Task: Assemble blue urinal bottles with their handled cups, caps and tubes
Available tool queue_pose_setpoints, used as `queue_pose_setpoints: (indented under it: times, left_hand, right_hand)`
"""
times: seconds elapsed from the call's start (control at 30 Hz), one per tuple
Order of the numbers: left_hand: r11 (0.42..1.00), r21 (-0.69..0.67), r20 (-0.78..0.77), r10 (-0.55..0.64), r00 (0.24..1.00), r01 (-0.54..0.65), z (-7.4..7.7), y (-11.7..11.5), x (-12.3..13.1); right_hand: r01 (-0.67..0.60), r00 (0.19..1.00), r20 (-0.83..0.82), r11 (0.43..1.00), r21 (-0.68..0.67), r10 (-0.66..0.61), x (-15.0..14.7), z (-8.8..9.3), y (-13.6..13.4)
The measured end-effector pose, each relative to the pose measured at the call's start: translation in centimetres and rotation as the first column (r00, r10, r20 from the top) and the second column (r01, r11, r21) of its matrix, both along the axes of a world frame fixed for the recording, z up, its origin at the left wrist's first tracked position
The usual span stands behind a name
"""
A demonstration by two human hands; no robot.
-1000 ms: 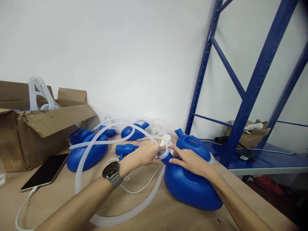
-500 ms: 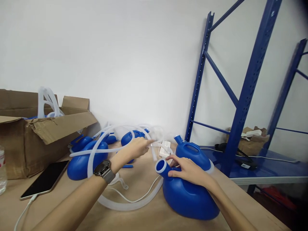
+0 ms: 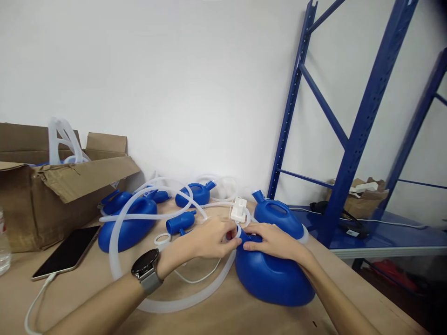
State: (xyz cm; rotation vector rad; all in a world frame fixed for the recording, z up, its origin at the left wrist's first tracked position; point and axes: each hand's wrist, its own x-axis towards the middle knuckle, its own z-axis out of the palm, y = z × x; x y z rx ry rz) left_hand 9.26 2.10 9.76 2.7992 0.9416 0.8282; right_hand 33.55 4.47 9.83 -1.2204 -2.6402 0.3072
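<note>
A blue plastic jug (image 3: 272, 274) lies on the wooden table (image 3: 226, 311) in front of me. My right hand (image 3: 274, 241) rests on its top and grips its neck. My left hand (image 3: 213, 239), with a watch on the wrist, has its fingers closed at the jug's white-rimmed spout (image 3: 238, 231), where the end of a long translucent hose (image 3: 181, 300) meets it. The hose loops across the table to the left.
More blue jugs (image 3: 127, 225) and hoses lie behind, with a second handled jug (image 3: 277, 214) and a white adapter (image 3: 239, 209). A phone (image 3: 66, 251) on a cable and an open cardboard box (image 3: 52, 195) are at left. Blue shelving (image 3: 363, 135) stands at right.
My left hand swung out to the far hoses, then came back to the jug's spout with the hose end. The right hand stayed on the jug's neck.
</note>
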Motion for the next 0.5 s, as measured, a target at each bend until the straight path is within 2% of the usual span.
queue_pose_setpoints:
  times: [0.1, 0.27, 0.5]
  left_hand:
    - [0.994, -0.109, -0.010, 0.004, 1.000, -0.005, -0.5, 0.4, 0.3]
    - [0.990, -0.130, -0.013, -0.054, 0.998, 0.051, -1.0, 1.4, 0.4]
    - [0.913, -0.377, -0.054, -0.189, 0.980, 0.155, 1.4, 1.6, 0.4]
  right_hand:
    - [-0.024, 1.000, -0.001, 1.000, 0.020, 0.024, 0.0, -0.2, 0.1]
    - [-0.061, 0.998, 0.011, 0.997, 0.057, 0.060, -0.1, -0.2, 0.0]
    - [-0.132, 0.990, 0.064, 0.978, 0.161, 0.123, 0.0, -0.4, -0.3]
